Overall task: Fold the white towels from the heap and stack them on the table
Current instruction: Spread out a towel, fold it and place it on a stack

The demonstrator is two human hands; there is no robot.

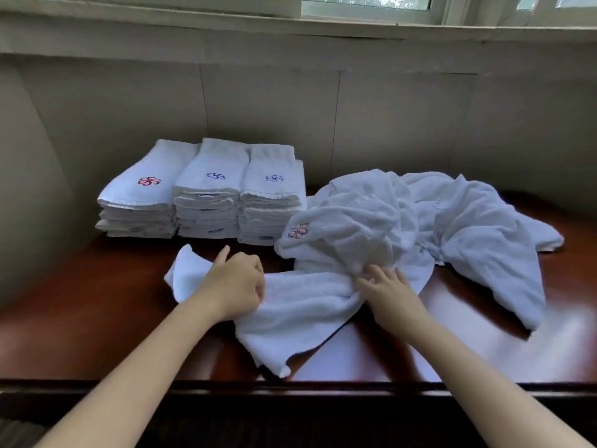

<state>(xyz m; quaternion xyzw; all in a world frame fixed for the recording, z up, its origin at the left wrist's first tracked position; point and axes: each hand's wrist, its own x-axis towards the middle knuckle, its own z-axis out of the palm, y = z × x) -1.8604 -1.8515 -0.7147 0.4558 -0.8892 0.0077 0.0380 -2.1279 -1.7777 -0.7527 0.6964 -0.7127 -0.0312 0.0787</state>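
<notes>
A loose white towel (300, 312) lies crumpled across the front of the dark wooden table (97, 318). My left hand (235, 286) grips its left part with curled fingers. My right hand (391, 292) lies on the towel's right end, fingers spread, where it meets the heap of unfolded white towels (420, 221). Three stacks of folded white towels stand side by side at the back left: one with a red emblem (142, 202), two with blue emblems (210, 202) (273, 205).
A pale wall and a window sill (323, 30) rise behind the table. The table's front edge (290, 388) runs just below the towel. Bare tabletop shows at the left front and the far right.
</notes>
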